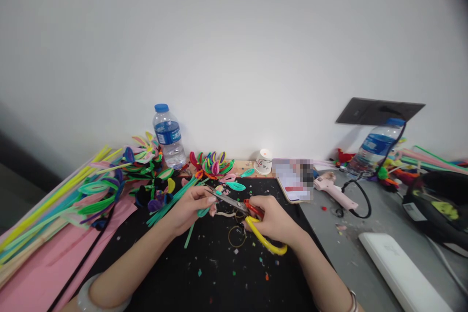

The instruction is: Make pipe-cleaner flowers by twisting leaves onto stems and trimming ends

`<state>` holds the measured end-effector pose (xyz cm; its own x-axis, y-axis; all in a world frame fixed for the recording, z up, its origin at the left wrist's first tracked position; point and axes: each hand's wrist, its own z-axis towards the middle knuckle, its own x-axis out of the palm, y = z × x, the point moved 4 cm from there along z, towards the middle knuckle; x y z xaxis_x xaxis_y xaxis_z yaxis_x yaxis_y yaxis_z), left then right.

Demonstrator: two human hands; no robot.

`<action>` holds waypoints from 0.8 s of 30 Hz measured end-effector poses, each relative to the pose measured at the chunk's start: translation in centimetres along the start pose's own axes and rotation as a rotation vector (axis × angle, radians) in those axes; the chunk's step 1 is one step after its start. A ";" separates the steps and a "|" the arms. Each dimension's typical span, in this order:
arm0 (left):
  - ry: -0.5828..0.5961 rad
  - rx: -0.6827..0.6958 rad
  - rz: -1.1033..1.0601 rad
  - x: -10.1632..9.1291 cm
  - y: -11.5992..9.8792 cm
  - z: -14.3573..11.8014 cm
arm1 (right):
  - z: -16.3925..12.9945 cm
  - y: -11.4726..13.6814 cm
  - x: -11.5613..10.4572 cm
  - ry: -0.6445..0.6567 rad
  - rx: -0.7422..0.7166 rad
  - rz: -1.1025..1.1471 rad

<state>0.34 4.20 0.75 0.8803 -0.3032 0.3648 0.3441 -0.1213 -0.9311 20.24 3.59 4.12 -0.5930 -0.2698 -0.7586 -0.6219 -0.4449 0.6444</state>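
My left hand (pixel 193 208) pinches a teal pipe cleaner (pixel 189 237) whose tail hangs below the fingers. Scissors (pixel 234 202) with one red and one yellow handle loop are gripped in my right hand (pixel 273 215). Their blades point left, and the tips reach my left fingertips; whether they touch the pipe cleaner I cannot tell. Just beyond the hands lie looped green leaf shapes (pixel 237 186) and a many-coloured pipe-cleaner flower (pixel 212 165). A bundle of teal stems (pixel 171 204) runs beside my left hand.
Pipe cleaners (pixel 78 187) and pink sheets (pixel 47 265) fill the left. Behind stand a water bottle (pixel 168 139) and a paper cup (pixel 263 162). To the right are a phone (pixel 290 181), a pink glue gun (pixel 338 195) with a cord, and a white box-like object (pixel 398 268). Scraps dot the black mat (pixel 175 273).
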 end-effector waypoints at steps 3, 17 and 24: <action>0.034 -0.026 -0.118 0.2 0.2 -0.2 | 0.0 0.6 0.0 -0.012 -0.039 -0.022; 0.037 -0.090 -0.306 0.9 0.5 -0.6 | -0.2 1.1 0.7 -0.029 -0.091 -0.084; 0.020 -0.097 -0.258 0.8 0.7 -0.7 | -0.2 1.1 0.8 -0.021 -0.089 -0.086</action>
<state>1.09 3.22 0.45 0.7605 -0.2690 0.5910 0.5225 -0.2868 -0.8029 19.21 2.70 4.17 -0.5508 -0.2096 -0.8079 -0.6235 -0.5402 0.5652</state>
